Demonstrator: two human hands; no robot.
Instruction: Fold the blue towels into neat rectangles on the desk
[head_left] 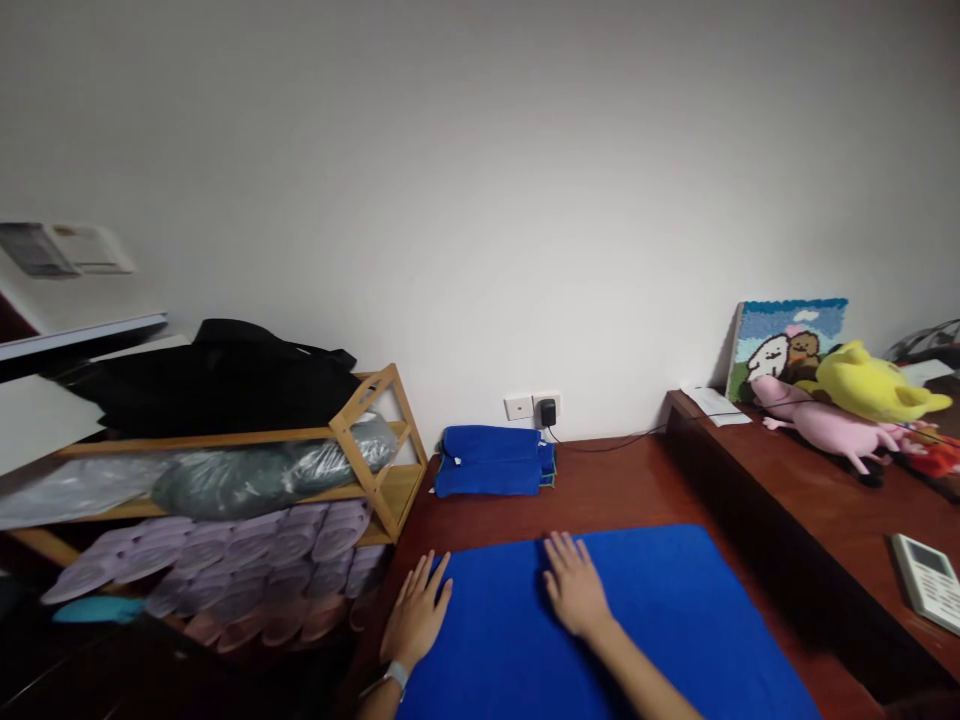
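Note:
A blue cloth (667, 610) lies spread flat on the reddish-brown wooden table. My left hand (416, 608) rests at its left edge, fingers stretched out and apart, with a watch band on the wrist. My right hand (576, 590) lies palm down near the middle of the far edge, its fingers extended and nothing held. Beyond both hands, folded blue cloths (491, 462) are stacked against the wall.
Left of the table stands a wooden shelf (386, 450) with lilac slippers (255, 540), plastic-wrapped items and a black bag (232, 385). On the raised surface at right are plush toys (832, 425), a picture (787, 345) and a white device (930, 580). A plugged-in charger (548, 411) trails a cable.

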